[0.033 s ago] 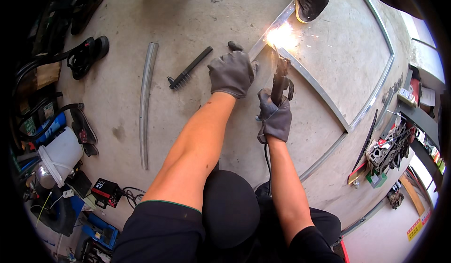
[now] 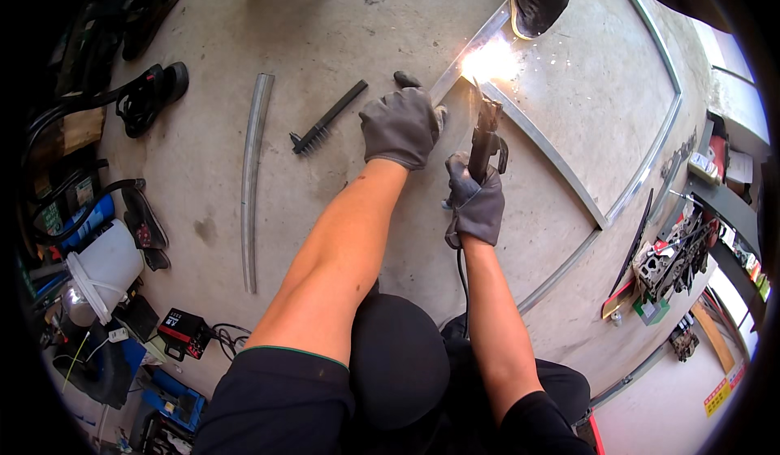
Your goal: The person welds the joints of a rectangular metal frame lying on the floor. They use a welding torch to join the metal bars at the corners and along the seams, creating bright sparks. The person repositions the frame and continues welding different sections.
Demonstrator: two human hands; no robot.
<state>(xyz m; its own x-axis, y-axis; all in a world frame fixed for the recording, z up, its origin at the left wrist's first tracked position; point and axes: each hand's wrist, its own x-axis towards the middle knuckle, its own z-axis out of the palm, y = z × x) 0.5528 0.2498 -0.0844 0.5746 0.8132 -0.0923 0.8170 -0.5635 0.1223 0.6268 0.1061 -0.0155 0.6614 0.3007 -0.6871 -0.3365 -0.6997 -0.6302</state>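
Right hand (image 2: 476, 207): gloved fingers wrapped around the electrode holder (image 2: 485, 148).
Left hand (image 2: 400, 128): gloved, curled against the near end of a steel tube (image 2: 487, 31); I cannot tell whether the fingers close around it.
Arc (image 2: 491, 62): ahead of the right fingers, where that tube meets the angled tube (image 2: 554, 153); glare hides the seam.
Good bead: probably a short, even gap at the welding rod (image 2: 481, 92) and a slow, steady wrist; lingering could burn through.
Bracing: left fingers should pin the tube, clear of spatter; the bare forearms (image 2: 331, 236) risk burns.
White bucket (image 2: 115, 260): well left of the left fingers, tilted; contents hidden.
Green box (image 2: 652, 312): rightward and bodyward of the right fingers; contents unclear.
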